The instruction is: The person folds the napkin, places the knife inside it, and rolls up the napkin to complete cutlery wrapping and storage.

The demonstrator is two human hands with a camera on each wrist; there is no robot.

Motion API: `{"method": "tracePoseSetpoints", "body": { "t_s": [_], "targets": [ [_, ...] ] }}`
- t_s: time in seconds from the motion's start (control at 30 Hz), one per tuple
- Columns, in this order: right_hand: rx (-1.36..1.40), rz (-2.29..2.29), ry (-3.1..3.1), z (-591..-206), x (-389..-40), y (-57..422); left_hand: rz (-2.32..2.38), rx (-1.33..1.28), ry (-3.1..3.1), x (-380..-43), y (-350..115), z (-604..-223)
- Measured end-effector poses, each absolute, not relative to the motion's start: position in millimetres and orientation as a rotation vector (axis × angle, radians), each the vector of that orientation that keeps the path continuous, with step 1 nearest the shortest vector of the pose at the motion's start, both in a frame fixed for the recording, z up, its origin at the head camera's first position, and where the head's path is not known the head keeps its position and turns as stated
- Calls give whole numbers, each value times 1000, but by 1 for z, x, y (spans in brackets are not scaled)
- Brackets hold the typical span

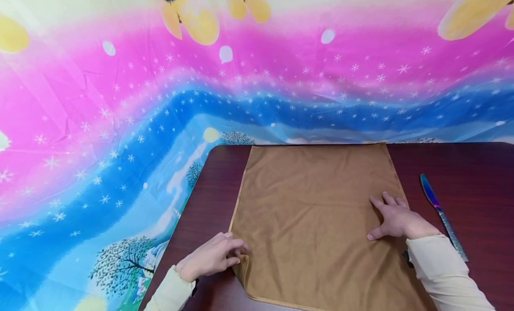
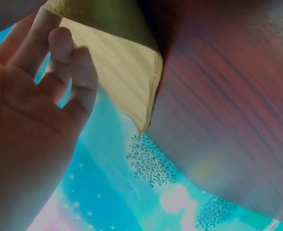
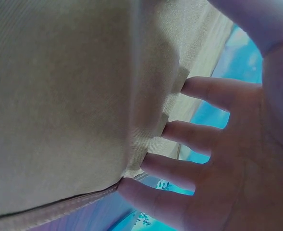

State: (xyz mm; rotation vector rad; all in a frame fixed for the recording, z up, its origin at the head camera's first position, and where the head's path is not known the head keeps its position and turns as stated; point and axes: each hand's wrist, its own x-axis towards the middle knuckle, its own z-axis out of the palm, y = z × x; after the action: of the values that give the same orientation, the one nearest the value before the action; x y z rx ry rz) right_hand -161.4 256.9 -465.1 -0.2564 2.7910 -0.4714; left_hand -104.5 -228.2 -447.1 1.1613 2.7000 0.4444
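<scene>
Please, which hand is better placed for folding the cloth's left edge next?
Probably the left hand: it holds the brown cloth at its left edge, while the right hand lies spread on it near the opposite edge.

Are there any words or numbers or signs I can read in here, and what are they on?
None that I can read.
Brown cloth: no lettering shows.
Knife: no words show; the fine marks on its handle are too small to make out.
Backdrop: just pictures, like snowflakes and trees.
</scene>
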Motion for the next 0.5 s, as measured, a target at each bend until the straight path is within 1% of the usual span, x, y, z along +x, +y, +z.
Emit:
{"method": "tracePoseSetpoints", "body": {
  "t_s": [0.17, 0.5],
  "targets": [
    [-252, -475, 2789, -464, -160, 256, 395, 1236, 2763, -107, -221, -447],
    [-243, -476, 2773, -463, -159, 258, 414, 1238, 2786, -114, -207, -443]
  ]
}}
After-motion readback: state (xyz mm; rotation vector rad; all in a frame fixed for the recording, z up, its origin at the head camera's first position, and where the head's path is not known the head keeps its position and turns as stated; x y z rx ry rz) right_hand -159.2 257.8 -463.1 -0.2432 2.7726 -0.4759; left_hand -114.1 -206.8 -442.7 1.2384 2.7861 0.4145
